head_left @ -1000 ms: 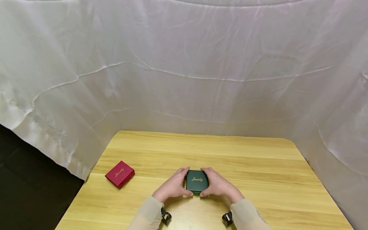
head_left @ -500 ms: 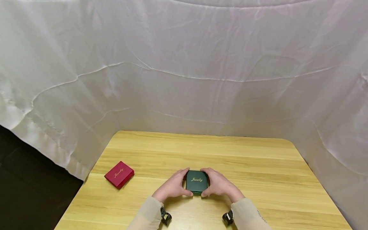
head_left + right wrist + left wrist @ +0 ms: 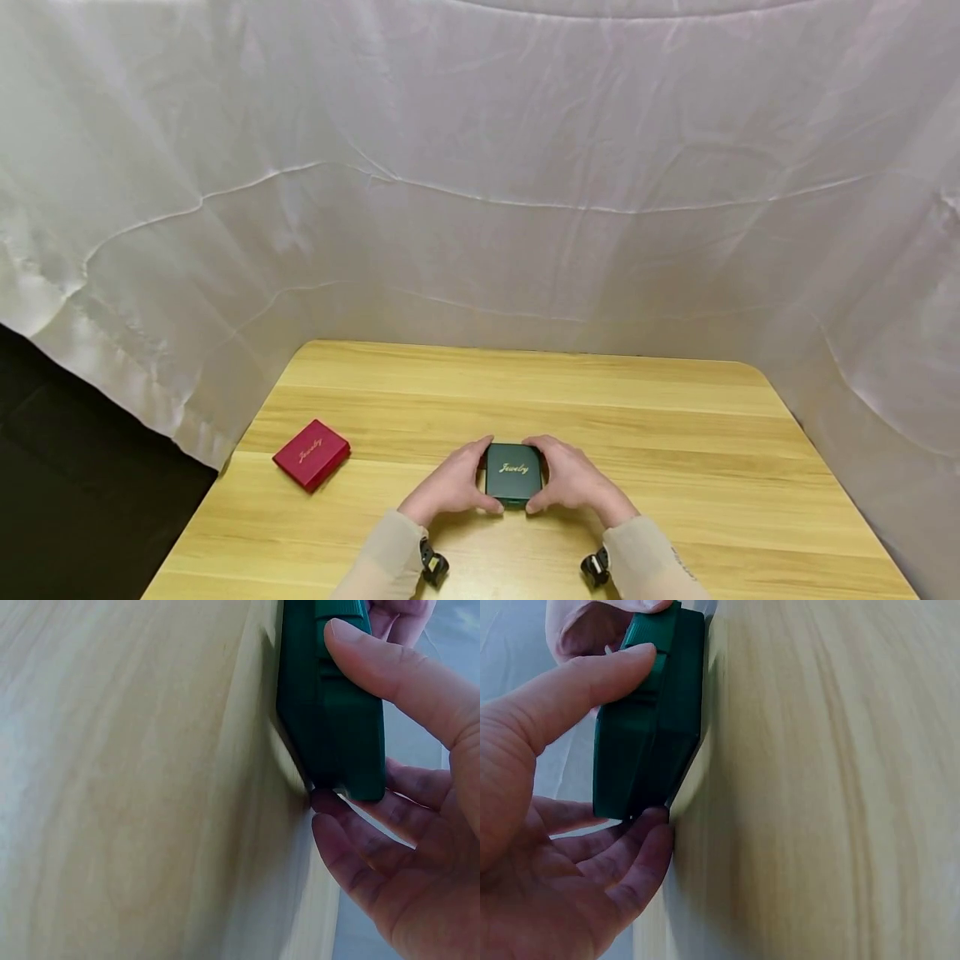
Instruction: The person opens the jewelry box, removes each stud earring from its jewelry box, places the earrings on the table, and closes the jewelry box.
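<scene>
A dark green jewelry box [image 3: 513, 473] with gold "Jewelry" lettering on its lid sits between both hands near the front of the table. My left hand [image 3: 456, 482] holds its left side, the thumb on the front face by the ribbed clasp [image 3: 651, 630] and the other fingers at the side and back. Mirroring it, my right hand [image 3: 567, 479] grips the right side, thumb also on the front next to the clasp. In both wrist views the lid appears closed, and the lower fingers reach to the box's bottom edge, close over the wood.
A closed red jewelry box [image 3: 312, 455], also lettered in gold, lies turned at an angle on the left of the wooden table [image 3: 637, 417]. Pale satin curtains [image 3: 525, 250] enclose the back and sides. A dark area [image 3: 82, 475] lies beyond the table's left edge.
My right thumb has shifted very slightly to the right along the front of the green jewelry box. The box and left hand stay almost in place, and the red box is unmoved.
</scene>
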`<state>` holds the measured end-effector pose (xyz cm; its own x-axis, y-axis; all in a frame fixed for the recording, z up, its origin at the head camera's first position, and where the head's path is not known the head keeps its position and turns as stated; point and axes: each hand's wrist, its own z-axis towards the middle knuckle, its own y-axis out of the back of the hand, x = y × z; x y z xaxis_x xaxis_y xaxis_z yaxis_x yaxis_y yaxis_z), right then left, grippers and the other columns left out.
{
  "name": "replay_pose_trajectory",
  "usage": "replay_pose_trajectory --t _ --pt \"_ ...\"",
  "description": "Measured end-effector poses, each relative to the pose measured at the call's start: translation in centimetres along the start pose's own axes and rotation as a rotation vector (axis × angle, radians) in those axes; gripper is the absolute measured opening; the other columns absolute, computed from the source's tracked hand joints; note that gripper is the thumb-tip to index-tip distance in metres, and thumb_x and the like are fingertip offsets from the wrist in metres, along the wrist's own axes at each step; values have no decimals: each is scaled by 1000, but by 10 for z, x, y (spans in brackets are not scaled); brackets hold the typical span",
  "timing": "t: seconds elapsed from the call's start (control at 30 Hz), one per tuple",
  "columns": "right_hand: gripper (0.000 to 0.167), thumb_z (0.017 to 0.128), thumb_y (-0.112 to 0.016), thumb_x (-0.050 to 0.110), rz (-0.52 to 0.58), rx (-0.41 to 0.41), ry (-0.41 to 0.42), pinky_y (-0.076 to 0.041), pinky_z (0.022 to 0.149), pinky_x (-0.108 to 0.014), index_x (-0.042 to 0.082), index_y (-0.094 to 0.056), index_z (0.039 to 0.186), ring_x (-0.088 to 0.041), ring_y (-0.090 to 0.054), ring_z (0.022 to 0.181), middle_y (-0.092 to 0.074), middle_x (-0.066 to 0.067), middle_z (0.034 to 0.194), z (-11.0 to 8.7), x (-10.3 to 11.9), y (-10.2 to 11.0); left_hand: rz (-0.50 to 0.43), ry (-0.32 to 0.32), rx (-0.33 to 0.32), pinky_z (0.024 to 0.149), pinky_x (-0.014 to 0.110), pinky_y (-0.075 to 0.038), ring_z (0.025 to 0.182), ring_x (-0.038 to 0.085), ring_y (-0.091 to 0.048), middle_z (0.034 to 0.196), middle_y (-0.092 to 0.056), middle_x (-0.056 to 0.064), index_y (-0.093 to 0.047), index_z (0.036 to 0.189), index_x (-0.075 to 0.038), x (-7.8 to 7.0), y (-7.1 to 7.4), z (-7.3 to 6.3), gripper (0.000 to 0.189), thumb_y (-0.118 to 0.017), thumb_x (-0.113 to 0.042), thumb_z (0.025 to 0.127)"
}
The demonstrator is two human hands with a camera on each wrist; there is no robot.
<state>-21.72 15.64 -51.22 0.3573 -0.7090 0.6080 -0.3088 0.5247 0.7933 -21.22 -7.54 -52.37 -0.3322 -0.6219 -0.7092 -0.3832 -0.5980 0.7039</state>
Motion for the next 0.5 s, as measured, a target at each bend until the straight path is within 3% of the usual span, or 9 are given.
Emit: replay_pose_trajectory --t 0.2,0.5 --pt "92 57 -95 29 8 14 5 -46 93 -49 1 -53 134 -28 -57 110 -59 -10 126 2 -2 1 63 -17 6 107 48 -37 127 33 -47 142 -46 20 -28 150 5 -4 -1 -1 111 -93 -21 63" --pt "88 59 -93 30 37 45 -6 -48 86 -43 1 -55 133 -19 -57 97 -61 -6 119 6 -2 3 124 -14 -20 99 41 -46 113 27 -54 133 -50 20 -31 147 8 -7 -6 1 105 -87 -6 59"
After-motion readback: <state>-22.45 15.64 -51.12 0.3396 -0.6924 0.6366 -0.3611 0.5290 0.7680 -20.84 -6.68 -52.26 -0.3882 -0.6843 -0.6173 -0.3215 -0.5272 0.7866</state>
